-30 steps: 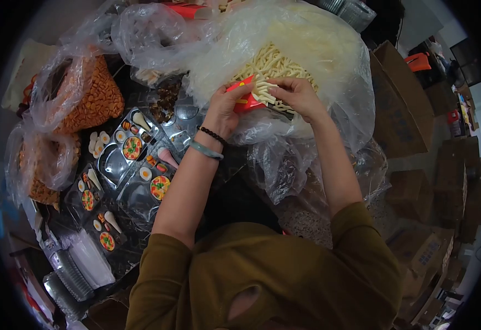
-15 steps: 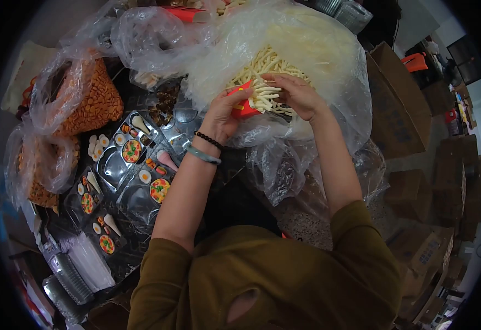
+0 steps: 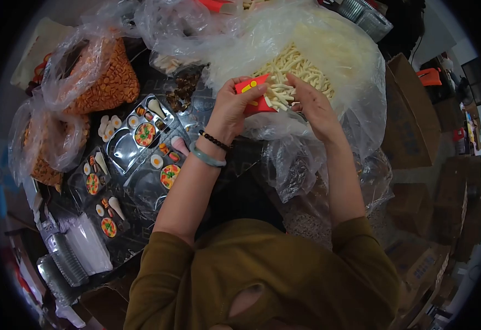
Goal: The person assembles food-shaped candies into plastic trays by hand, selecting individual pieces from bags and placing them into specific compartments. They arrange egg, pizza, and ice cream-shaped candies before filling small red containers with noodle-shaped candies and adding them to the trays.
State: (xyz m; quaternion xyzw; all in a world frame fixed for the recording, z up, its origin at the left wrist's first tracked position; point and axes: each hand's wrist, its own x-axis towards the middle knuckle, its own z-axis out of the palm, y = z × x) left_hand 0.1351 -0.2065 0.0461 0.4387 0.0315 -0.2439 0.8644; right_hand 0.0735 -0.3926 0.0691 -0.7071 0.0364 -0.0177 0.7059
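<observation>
My left hand is closed around a small red carton with a yellow mark, its thumb across the front. Pale fry-shaped pieces stick out of the carton's open side, towards the right. Just beside those pieces is my right hand, its fingers bent and apart, with nothing plainly held between them. Behind both hands, a large clear plastic bag lies open around a heap of the same pale pieces.
Bags of orange pieces lie at the left. Clear trays with miniature food stand nearer, beside stacked clear containers and plastic sleeves. Cardboard boxes stand at the right. Another red carton is at the top.
The carton in my left hand has turned, showing more of its front. My right hand has moved slightly right and down. The whole view has shifted, with the table's contents now further right.
</observation>
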